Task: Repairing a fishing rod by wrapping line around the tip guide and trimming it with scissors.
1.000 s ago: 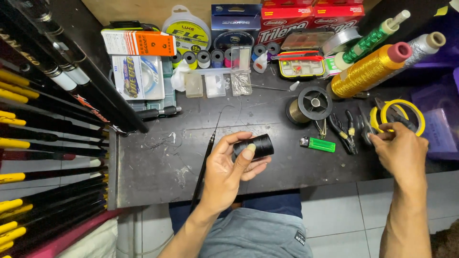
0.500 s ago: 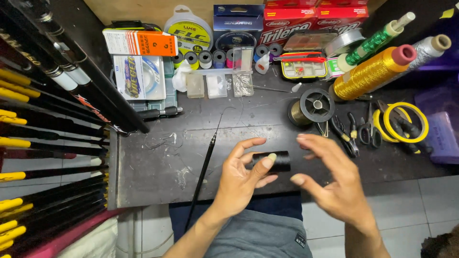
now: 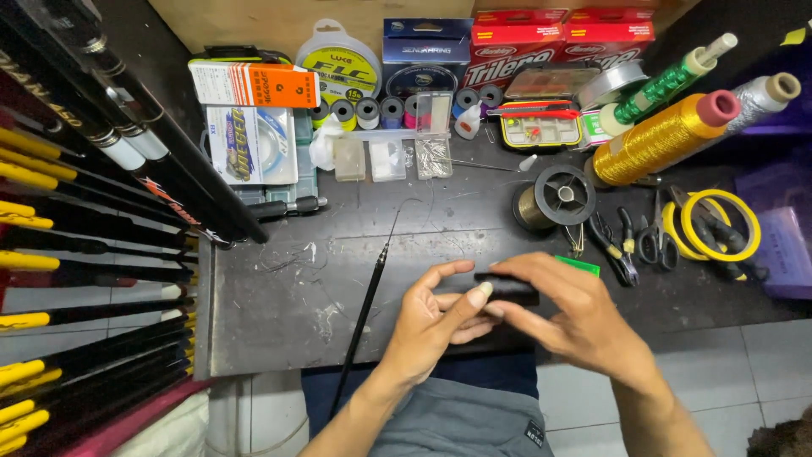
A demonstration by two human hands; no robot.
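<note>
While both hands met over the near edge of the dark workbench [image 3: 279, 330], the scene stood thus, with the black spool as landmark:

Black spool: a small black cylinder [image 3: 507, 289], held above the bench's near edge, mostly hidden by fingers.
Left hand: the left hand [image 3: 431, 326] was clamped on the spool's left end, thumb laid across the front.
Right hand: the right hand [image 3: 575, 317] was closed over the spool's right end, its fingers covering the top.
Left of the spool: a thin black rod tip [image 3: 365, 309] lay slanted on the bench, just beside the left hand.
Just beyond the spool: a green lighter [image 3: 578, 265] peeked out behind the right hand's fingers, partly covered.
Beyond and right of the spool: small pliers and scissors [image 3: 630, 241] and a yellow tape ring [image 3: 719, 224].
Beyond the spool: a dark reel of line [image 3: 554, 196], then clear little boxes [image 3: 385, 159].
Far beyond the spool: a gold thread cone [image 3: 655, 140], a green thread cone [image 3: 664, 85], and boxed fishing line [image 3: 427, 55] against the wall.
Far left of the spool: racked fishing rods [image 3: 76, 195], black and yellow.
</note>
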